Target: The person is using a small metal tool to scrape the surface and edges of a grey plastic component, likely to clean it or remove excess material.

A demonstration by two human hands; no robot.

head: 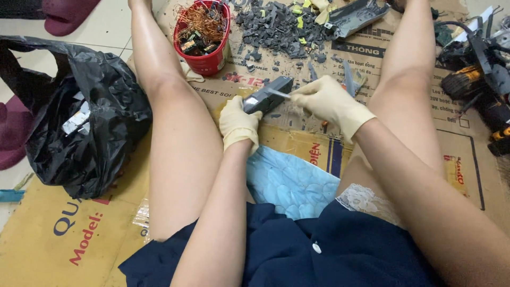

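My left hand [238, 123] grips a dark plastic casing [267, 94] — my right hand [325, 100] pinches a thin blade [278, 93] against it. The red bucket [204, 61] sits at eleven o'clock.

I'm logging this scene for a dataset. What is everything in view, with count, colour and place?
dark plastic casing: one, dark grey, centre, on the cardboard, held by the left hand
thin tool: one, silvery, tip at the casing, held by the right hand
bucket: one, red, top centre, holding copper wire and small parts
plastic fragments: many, dark grey with some yellow, top centre
bag: one, black, left, with pale pieces inside
cardboard sheets: several, brown, covering the floor
cushion: one, light blue, under the person
tangle of parts and cables: black and yellow, right edge
slippers: maroon, top left
left hand: cream glove
right hand: cream glove
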